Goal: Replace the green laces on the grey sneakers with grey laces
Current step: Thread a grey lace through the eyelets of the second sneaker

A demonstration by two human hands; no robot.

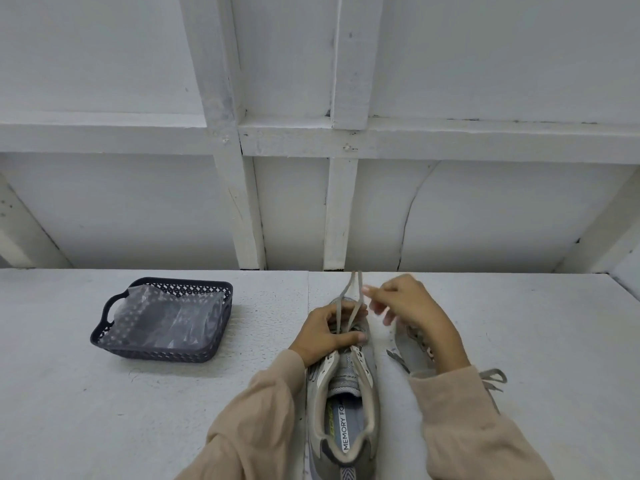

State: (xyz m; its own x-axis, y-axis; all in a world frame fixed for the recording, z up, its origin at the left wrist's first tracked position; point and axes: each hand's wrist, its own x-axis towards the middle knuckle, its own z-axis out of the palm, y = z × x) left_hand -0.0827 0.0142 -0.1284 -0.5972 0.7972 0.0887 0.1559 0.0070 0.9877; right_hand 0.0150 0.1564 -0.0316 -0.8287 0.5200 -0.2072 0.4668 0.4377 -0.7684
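A grey sneaker (344, 403) lies on the white table, toe pointing away from me. A grey lace (350, 296) runs through its lowest eyelets, and both ends stretch away toward the wall. My left hand (322, 332) grips the front of this sneaker, thumb across the eyelets. My right hand (407, 306) hovers just right of the lace, fingers curled and blurred; whether it pinches a lace end I cannot tell. A second grey sneaker (414, 348) lies under my right wrist, mostly hidden, with a tied grey lace (493, 377) showing at its right.
A dark plastic basket (104, 336) holding a crumpled clear plastic bag (166, 317) stands at the left of the table. A white panelled wall (311, 202) rises right behind the table's far edge.
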